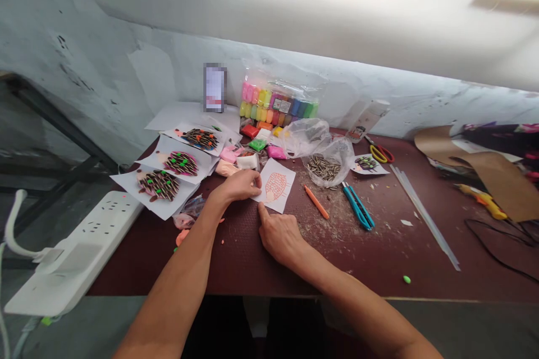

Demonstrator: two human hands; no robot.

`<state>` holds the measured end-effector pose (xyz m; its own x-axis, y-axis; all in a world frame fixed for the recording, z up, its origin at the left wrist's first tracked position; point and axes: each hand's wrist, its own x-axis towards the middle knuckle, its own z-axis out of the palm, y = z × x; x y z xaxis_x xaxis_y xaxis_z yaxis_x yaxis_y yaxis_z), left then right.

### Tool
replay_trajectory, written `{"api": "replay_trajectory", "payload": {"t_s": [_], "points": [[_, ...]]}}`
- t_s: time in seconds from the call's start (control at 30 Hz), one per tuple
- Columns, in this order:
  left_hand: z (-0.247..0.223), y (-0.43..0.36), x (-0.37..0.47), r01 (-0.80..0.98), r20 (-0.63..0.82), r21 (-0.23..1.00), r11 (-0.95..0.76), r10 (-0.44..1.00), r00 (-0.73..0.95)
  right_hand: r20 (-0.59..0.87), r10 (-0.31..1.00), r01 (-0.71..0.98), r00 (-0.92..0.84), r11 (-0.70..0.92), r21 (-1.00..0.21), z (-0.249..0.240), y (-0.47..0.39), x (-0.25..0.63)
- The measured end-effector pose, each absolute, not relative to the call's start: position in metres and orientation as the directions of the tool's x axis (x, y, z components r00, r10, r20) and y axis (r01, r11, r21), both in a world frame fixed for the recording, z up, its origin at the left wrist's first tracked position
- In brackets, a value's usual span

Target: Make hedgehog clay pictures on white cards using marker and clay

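Note:
A small white paper (283,179) with an orange hedgehog drawing lies on the dark red table. My left hand (242,185) pinches its left edge between thumb and fingers. My right hand (281,234) holds nothing; its index finger stretches out to the paper's lower left corner while the other fingers curl under. Right of the paper lies an orange pen (316,202), and past it a teal utility knife (358,206). Packets of coloured clay, among them a pink one (276,152) and a green one (257,145), sit just behind the paper.
Finished hedgehog pictures (181,163) overlap at left beside a white power strip (80,252). A bag of striped seeds (323,168), clay set (278,104), scissors (380,153), clear glue sticks (425,216) and glue gun (484,201) surround the work. A phone (215,88) leans on the wall.

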<state>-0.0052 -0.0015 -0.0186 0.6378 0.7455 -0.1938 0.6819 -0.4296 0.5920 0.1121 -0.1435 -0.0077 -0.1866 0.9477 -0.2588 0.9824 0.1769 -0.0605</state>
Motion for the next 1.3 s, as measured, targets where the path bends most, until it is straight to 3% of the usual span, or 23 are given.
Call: {"api": "replay_trajectory", "payload": {"t_s": [0.53, 0.6, 0.7, 0.8, 0.9, 1.3], "points": [[-0.024, 0.001, -0.005, 0.673, -0.186, 0.598, -0.435, 0.742, 0.644, -0.238, 0.969, 0.998, -0.058, 0.05, -0.04, 0.005, -0.139, 0.131], [-0.024, 0.001, -0.005, 0.679, -0.195, 0.595, -0.429, 0.743, 0.64, -0.194, 0.981, 0.995, -0.029, 0.009, -0.103, 0.003, -0.137, 0.142], [-0.023, 0.001, -0.004, 0.683, -0.201, 0.593, -0.426, 0.743, 0.638, -0.097, 0.995, 0.956, 0.001, -0.029, -0.293, -0.006, -0.135, 0.155], [-0.021, 0.0, -0.004, 0.686, -0.208, 0.589, -0.428, 0.74, 0.64, 0.014, 1.0, 0.89, -0.02, 0.024, -0.455, -0.017, -0.134, 0.159], [-0.02, 0.0, -0.004, 0.69, -0.213, 0.586, -0.425, 0.74, 0.637, 0.099, 0.994, 0.845, -0.045, 0.091, -0.527, -0.025, -0.132, 0.159], [-0.019, 0.0, -0.004, 0.692, -0.214, 0.584, -0.425, 0.741, 0.636, 0.073, 0.994, 0.896, -0.083, 0.107, -0.432, -0.027, -0.131, 0.157]]}}
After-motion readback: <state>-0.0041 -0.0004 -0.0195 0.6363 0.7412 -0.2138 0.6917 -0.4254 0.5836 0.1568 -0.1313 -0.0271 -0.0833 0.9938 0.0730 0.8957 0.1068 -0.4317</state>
